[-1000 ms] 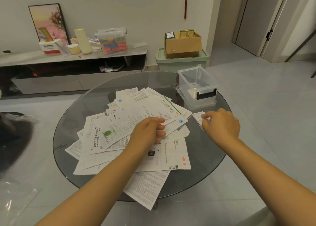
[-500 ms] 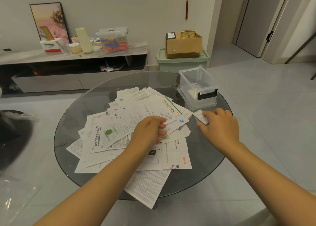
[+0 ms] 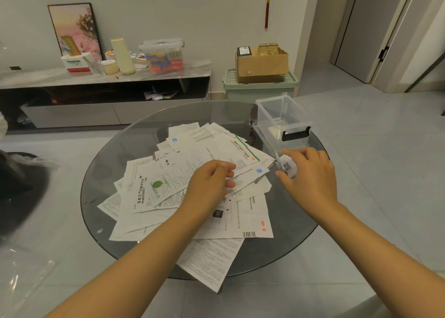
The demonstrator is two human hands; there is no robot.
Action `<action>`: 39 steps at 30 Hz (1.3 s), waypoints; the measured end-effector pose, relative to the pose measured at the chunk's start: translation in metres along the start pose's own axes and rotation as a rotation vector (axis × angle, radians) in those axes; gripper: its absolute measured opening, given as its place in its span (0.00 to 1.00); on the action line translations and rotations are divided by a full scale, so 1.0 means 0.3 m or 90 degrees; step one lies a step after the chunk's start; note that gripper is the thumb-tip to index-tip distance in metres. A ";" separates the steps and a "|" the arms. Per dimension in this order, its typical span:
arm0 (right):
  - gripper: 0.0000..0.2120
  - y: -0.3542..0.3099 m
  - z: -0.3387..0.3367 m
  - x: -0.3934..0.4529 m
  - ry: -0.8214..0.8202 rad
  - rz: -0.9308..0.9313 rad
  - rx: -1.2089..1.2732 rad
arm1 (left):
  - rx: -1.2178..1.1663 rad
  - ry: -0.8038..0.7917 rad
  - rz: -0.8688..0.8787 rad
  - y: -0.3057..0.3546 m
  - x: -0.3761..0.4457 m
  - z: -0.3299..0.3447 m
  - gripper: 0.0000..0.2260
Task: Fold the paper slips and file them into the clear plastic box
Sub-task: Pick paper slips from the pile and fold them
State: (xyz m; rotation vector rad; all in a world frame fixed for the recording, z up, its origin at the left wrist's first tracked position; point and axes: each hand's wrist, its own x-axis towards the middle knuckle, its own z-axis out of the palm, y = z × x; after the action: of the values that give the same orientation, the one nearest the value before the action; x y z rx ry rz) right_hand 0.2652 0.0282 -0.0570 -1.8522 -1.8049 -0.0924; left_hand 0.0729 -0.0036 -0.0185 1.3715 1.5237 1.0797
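The right hand (image 3: 310, 173), flat on the desk (image 3: 115, 154) a second earlier, had lifted a small slip (image 3: 287, 167) pinched toward the clear plastic box (image 3: 284, 122), while the left hand (image 3: 209, 185) gripped the paper pile (image 3: 168, 187), ready for folding

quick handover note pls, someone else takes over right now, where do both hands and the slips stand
Left hand: rests on the spread pile of white printed paper slips, fingers curled on a sheet edge.
Right hand: pinches a small folded white slip with a QR code, just in front of the clear plastic box.
Box stands open at the round glass table's far right.
Done: one slip folded.
Left: file it, then fold and file the pile.
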 end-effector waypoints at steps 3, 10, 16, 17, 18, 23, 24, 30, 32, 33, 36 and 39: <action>0.24 -0.020 -0.013 -0.008 0.006 -0.019 0.021 | 0.029 0.014 0.018 -0.003 0.002 -0.006 0.12; 0.23 -0.078 -0.015 -0.025 -0.031 -0.044 0.076 | 0.373 0.023 0.074 -0.047 0.029 -0.068 0.14; 0.23 -0.126 0.012 -0.045 -0.081 -0.063 0.107 | 0.767 -0.089 -0.063 -0.116 0.056 -0.131 0.27; 0.23 -0.131 0.016 -0.048 -0.085 -0.070 0.109 | 0.770 -0.089 -0.048 -0.119 0.060 -0.138 0.24; 0.23 -0.135 0.019 -0.050 -0.089 -0.077 0.110 | 0.767 -0.073 -0.016 -0.116 0.059 -0.148 0.18; 0.21 -0.147 0.028 -0.059 -0.102 -0.128 0.121 | 0.702 0.021 0.123 -0.096 0.046 -0.179 0.13; 0.20 -0.149 0.027 -0.061 -0.105 -0.142 0.131 | 0.671 0.014 0.134 -0.097 0.043 -0.178 0.13; 0.13 -0.162 0.037 -0.072 -0.078 -0.260 0.215 | 0.512 -0.073 0.252 -0.116 0.018 -0.145 0.13; 0.08 -0.164 0.037 -0.071 -0.072 -0.282 0.224 | 0.458 -0.084 0.275 -0.116 0.015 -0.141 0.12; 0.07 -0.165 0.034 -0.069 -0.076 -0.289 0.225 | 0.433 -0.085 0.291 -0.115 0.014 -0.141 0.13; 0.06 -0.165 0.012 -0.072 -0.102 -0.297 0.237 | 0.404 -0.069 0.309 -0.114 0.006 -0.151 0.13; 0.03 -0.172 -0.007 -0.091 -0.153 -0.280 0.263 | 0.437 -0.075 0.278 -0.117 -0.001 -0.165 0.11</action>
State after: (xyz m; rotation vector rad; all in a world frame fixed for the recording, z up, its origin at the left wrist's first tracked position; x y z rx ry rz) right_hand 0.2146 0.0000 -0.0496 -1.2029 -2.1732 0.3325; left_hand 0.0152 -0.0095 -0.0363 2.2745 1.6180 0.7093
